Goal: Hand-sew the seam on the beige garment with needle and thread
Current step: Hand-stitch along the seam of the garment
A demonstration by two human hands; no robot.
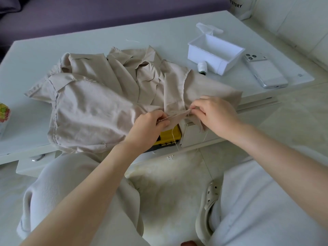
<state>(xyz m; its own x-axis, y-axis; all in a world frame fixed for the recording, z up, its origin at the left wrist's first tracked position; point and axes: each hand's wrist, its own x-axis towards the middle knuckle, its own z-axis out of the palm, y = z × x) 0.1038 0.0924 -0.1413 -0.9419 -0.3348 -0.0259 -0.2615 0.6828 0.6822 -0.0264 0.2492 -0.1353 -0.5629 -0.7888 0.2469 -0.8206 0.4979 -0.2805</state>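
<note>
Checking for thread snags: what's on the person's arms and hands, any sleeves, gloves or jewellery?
The left forearm and right forearm are bare to the frame edge, with no sleeves showing. The left hand and right hand wear no gloves; no watch, bracelet or ring is visible.

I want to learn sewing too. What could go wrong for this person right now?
The left hand and right hand pinch the beige garment at its seam, close together, so a needle, too small to see here, might prick a finger. The loose thread dangling past the yellow box could tangle or snag.
</note>
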